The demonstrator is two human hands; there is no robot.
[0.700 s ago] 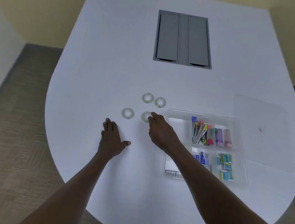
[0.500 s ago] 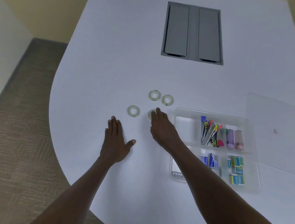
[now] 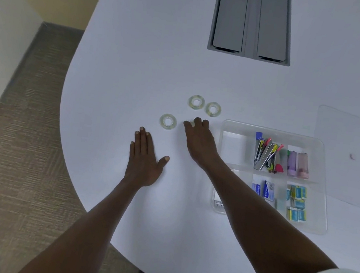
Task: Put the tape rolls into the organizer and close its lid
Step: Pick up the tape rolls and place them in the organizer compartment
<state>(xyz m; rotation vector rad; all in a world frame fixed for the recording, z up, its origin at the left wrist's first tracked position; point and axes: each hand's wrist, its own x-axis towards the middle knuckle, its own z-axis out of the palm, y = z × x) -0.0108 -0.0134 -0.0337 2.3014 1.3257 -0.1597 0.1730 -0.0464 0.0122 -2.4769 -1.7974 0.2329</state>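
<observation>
Three clear tape rolls lie flat on the white table [image 3: 138,63]: one at the left [image 3: 168,121] and a pair farther back [image 3: 196,102] [image 3: 213,109]. My right hand [image 3: 197,140] covers a fourth roll [image 3: 191,122], thumb and fingertips closed around it; only a sliver of it shows. My left hand [image 3: 144,160] rests flat on the table, fingers spread, just in front of the left roll. To the right of my right hand stands the clear organizer [image 3: 227,125], its lid off, with one back-left compartment bare. The clear lid [image 3: 352,144] lies flat to its right.
The organizer holds pens, two small tubes, blue packets and yellow-blue boxes. A grey cable hatch [image 3: 252,22] is set into the table at the back. The table's curved edge runs close on the left, with carpet [image 3: 26,140] below.
My right hand has slid forward over the nearest roll, which showed more before. My left hand has flattened on the table. The view has moved closer.
</observation>
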